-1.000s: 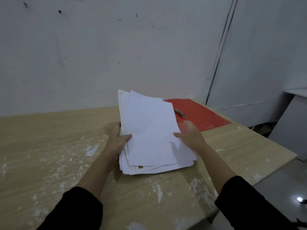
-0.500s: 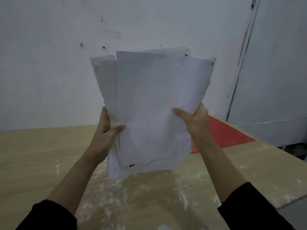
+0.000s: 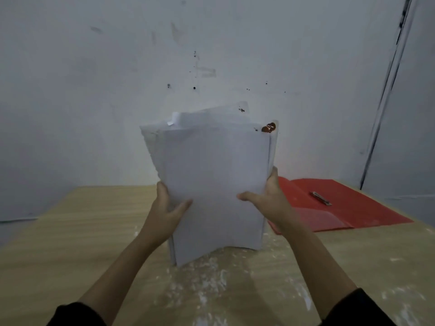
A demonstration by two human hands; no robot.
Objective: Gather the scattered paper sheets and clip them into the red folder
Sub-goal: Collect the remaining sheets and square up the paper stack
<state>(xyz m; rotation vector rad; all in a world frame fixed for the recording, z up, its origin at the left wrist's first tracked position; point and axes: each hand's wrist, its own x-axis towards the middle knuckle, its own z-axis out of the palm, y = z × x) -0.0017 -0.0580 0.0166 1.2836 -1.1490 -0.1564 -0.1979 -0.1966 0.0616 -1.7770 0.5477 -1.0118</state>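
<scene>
White paper sheets (image 3: 211,184) stand upright in an uneven stack, top corners fanned, one corner stained reddish-brown, lower edges low over the wooden table (image 3: 70,231). Whether they touch it is unclear. The left hand (image 3: 164,212) grips the stack's left edge with its thumb curled across the front, and the right hand (image 3: 270,201) grips the opposite edge likewise. Just beyond the right hand the red folder (image 3: 348,215) lies open and flat, with its metal clip (image 3: 321,198) exposed.

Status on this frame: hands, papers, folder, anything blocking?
Left hand and right hand both grip the paper stack, held upright over the table. Sheets uneven at top. Red folder lies open to the right, clip bare. Nothing between stack and folder.
</scene>
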